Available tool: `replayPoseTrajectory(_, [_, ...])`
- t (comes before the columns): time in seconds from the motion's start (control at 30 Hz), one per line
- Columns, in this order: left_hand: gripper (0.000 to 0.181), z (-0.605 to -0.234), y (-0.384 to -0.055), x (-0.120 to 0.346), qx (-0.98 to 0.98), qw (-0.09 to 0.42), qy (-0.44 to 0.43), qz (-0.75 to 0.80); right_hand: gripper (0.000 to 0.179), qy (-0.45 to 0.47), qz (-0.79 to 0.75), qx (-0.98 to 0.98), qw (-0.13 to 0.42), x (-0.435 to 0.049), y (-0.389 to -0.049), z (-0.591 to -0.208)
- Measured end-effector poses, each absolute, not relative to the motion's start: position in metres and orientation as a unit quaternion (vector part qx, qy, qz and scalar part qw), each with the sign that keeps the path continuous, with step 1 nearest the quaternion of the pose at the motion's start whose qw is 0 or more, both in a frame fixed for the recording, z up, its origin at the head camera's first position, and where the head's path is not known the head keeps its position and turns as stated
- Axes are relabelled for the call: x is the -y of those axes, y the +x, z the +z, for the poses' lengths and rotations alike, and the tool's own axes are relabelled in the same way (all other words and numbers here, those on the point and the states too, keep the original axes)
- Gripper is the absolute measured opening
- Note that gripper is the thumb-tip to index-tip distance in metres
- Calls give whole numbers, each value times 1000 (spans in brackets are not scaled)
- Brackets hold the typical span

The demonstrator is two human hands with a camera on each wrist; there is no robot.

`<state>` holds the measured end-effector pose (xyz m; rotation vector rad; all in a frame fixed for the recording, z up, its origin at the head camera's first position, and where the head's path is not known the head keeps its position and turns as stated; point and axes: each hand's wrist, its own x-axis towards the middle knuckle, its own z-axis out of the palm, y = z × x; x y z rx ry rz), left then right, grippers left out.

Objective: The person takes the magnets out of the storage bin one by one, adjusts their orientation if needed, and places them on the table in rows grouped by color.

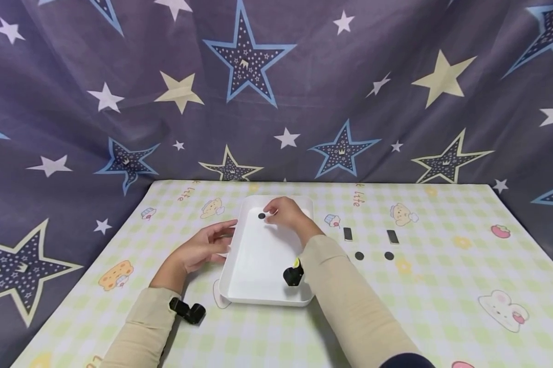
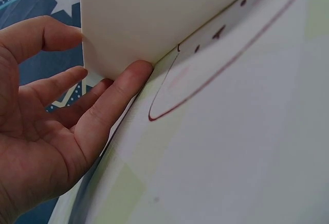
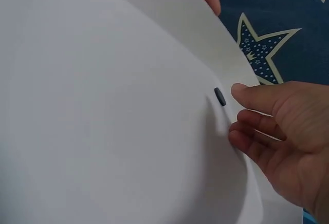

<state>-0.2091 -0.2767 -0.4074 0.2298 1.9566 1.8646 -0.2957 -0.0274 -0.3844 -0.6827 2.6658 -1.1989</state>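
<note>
A white rectangular tray [image 1: 267,266] stands on the table in the head view. Inside it, near the far left corner, lies a small black disc [image 1: 261,216]. My right hand [image 1: 285,212] reaches over the far part of the tray, loosely curled and holding nothing. The right wrist view has the same disc [image 3: 220,96] just off the thumb tip. On the tray's left side, my left hand [image 1: 202,248] spreads its fingers against the outer wall. Its fingertips [image 2: 138,70] touch the lower edge of that wall in the left wrist view.
Right of the tray lie two dark rectangular pieces [image 1: 347,234] and two more black discs [image 1: 359,255]. A checked cloth with cartoon prints [image 1: 442,286] covers the table. Behind the far edge hangs a dark curtain with stars [image 1: 285,112].
</note>
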Motion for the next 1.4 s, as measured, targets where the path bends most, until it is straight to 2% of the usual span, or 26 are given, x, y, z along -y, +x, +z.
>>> replayPoseTrajectory(0.5, [74, -405, -209, 275, -706, 214, 86, 670, 36, -224, -378, -896, 69, 31, -296, -401])
replayPoseTrajectory(0.8, [74, -406, -212, 275, -706, 213, 83, 670, 42, -254, -338, -905, 60, 32, -296, -401])
replayPoseTrajectory(1.4, [75, -406, -210, 275, -707, 212, 84, 670, 12, -270, -342, -899, 42, 33, -295, -406])
